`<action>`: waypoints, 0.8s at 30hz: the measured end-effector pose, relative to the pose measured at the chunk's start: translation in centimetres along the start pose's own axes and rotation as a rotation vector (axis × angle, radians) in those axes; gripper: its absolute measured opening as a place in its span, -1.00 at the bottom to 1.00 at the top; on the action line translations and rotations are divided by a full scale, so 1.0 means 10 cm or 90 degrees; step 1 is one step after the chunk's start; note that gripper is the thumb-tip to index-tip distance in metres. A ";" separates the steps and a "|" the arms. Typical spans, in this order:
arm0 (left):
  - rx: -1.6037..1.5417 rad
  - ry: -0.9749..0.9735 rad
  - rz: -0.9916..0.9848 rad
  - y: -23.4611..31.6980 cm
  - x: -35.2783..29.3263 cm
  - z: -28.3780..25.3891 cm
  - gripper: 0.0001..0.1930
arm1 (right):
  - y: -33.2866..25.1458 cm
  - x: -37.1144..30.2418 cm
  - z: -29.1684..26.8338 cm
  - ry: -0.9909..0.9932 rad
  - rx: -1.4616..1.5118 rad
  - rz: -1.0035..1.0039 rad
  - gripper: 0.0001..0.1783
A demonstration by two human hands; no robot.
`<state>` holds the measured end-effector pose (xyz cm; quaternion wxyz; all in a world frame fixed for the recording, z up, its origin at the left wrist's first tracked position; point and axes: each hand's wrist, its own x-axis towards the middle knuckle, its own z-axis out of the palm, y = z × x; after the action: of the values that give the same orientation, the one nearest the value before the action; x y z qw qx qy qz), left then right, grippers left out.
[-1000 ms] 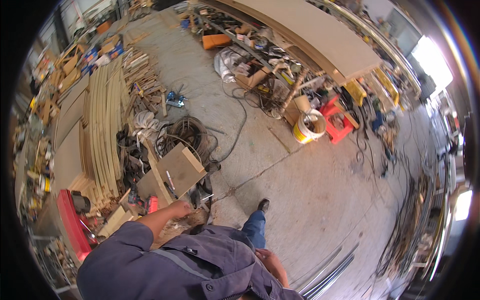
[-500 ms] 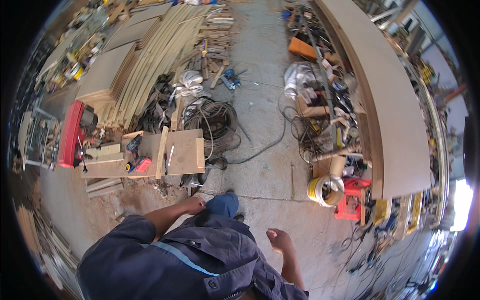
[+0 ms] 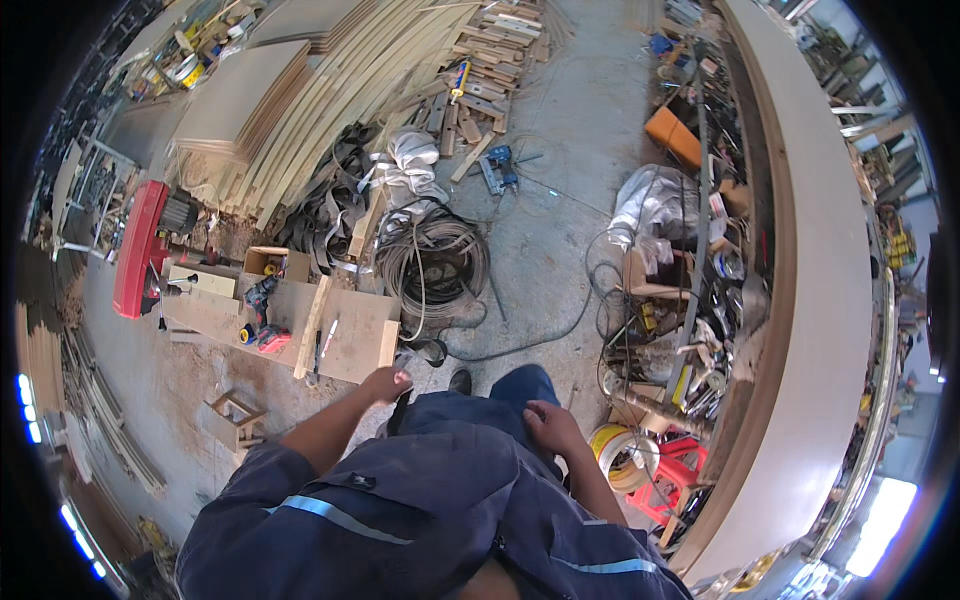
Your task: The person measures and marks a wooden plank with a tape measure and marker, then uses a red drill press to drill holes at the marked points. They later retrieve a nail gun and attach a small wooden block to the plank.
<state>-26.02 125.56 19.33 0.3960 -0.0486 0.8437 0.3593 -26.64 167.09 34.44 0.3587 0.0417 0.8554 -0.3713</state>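
My left hand (image 3: 388, 384) hangs in front of my body with its fingers curled closed, just short of the near right corner of a low board bench (image 3: 355, 330). Nothing shows in it. My right hand (image 3: 555, 428) is beside my raised right thigh (image 3: 522, 388), fingers loosely curled in and nothing visible in them. On the bench are a cordless drill (image 3: 262, 308) with a red battery, a yellow-and-black tape measure (image 3: 247, 334), a white pen (image 3: 329, 338) and several wood strips (image 3: 313, 325). An open cardboard box (image 3: 290, 263) sits at its back edge.
Coiled hose (image 3: 470, 265) lies ahead, its loose line crossing the concrete floor. A blue power tool (image 3: 497, 170) lies farther off. Stacked boards (image 3: 240, 100) stand left, beside a red machine (image 3: 140, 250). A white bucket (image 3: 625, 457), red stool (image 3: 668, 483) and long panel (image 3: 800, 400) line the right.
My view has shifted forward and turned; the bench and bucket now appear nearer my body. My right leg has come forward, and my right hand has swung in toward the thigh.
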 end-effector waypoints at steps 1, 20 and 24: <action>-0.035 0.041 -0.002 0.19 0.14 -0.11 -0.62 | -0.05 0.22 -0.19 -0.013 -0.002 0.001 -0.53; -0.043 0.121 -0.040 1.67 7.52 -0.88 -0.66 | 0.76 5.83 -2.20 0.008 -0.061 -0.141 -0.78; -0.153 0.281 -0.149 1.75 9.49 -1.25 -0.49 | 0.85 6.24 -2.66 -0.070 -0.009 -0.100 -0.79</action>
<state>-105.04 149.59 -32.07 0.2327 -0.2695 0.8497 0.3890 -85.41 178.78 1.50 0.3749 -0.0484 0.8379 -0.3937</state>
